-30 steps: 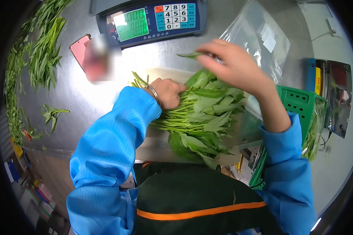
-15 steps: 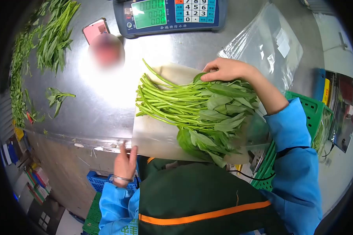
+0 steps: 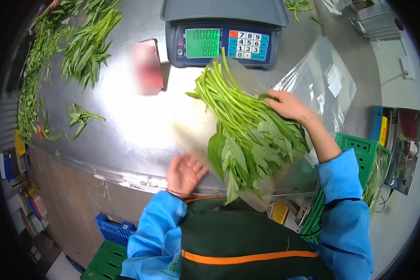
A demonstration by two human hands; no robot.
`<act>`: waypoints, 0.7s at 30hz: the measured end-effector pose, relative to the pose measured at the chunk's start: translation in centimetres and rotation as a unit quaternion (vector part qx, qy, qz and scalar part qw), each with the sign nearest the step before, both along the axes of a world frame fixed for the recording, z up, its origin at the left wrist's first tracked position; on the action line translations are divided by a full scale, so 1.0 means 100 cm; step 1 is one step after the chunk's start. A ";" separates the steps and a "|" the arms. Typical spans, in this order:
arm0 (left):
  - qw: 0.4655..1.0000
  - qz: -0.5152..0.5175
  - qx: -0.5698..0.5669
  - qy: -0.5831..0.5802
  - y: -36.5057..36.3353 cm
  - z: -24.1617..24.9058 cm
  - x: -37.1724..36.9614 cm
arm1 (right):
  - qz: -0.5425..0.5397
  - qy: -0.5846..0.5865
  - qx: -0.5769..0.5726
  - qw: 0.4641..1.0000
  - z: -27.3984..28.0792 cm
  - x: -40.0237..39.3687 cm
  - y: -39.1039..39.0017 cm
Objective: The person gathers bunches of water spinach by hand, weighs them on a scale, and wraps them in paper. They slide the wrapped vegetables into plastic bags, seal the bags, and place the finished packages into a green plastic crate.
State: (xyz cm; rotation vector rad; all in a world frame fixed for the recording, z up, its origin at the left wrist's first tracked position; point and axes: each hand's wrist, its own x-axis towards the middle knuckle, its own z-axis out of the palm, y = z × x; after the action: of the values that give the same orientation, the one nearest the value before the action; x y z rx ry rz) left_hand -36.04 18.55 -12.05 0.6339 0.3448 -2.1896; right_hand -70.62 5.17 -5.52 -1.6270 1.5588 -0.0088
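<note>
A large bunch of leafy greens (image 3: 252, 126) with long pale green stems lies tilted in front of me, stems up and left, leaves down and right. Beneath it is a translucent plastic sheet or bag (image 3: 191, 135), partly blurred. My right hand (image 3: 288, 106) grips the bunch's upper right side; its fingertips are partly hidden among the leaves. My left hand (image 3: 185, 174) is open beside the sheet's lower left edge, palm up and fingers spread. It holds nothing.
A digital scale (image 3: 221, 44) stands at the back. Clear plastic bags (image 3: 319, 84) lie to the right, above a green crate (image 3: 359, 147). More greens (image 3: 86, 51) and a loose sprig (image 3: 83, 119) lie left. A phone-like object (image 3: 149, 70), partly blurred, sits left of the scale.
The bunch and sheet have turned, so the stems now point up toward the scale. My left hand has moved right and opened palm up. My right hand has stayed on the bunch.
</note>
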 end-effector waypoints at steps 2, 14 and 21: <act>0.989 -0.093 0.001 -0.112 0.008 -0.008 -0.015 | -0.046 -0.093 0.036 0.994 0.002 0.006 -0.003; 0.966 -0.190 -0.010 -0.175 -0.043 0.039 -0.092 | 0.054 0.120 -0.024 0.991 0.024 0.087 0.033; 0.943 -0.203 0.040 -0.260 -0.038 0.039 -0.098 | 0.073 -0.063 -0.109 0.989 0.046 0.109 0.080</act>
State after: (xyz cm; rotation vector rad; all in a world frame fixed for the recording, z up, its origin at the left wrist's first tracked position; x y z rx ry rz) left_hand -45.86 14.74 -8.15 1.3932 0.0180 -2.2816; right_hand -59.69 13.20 -0.95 -1.8714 1.3763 -0.2071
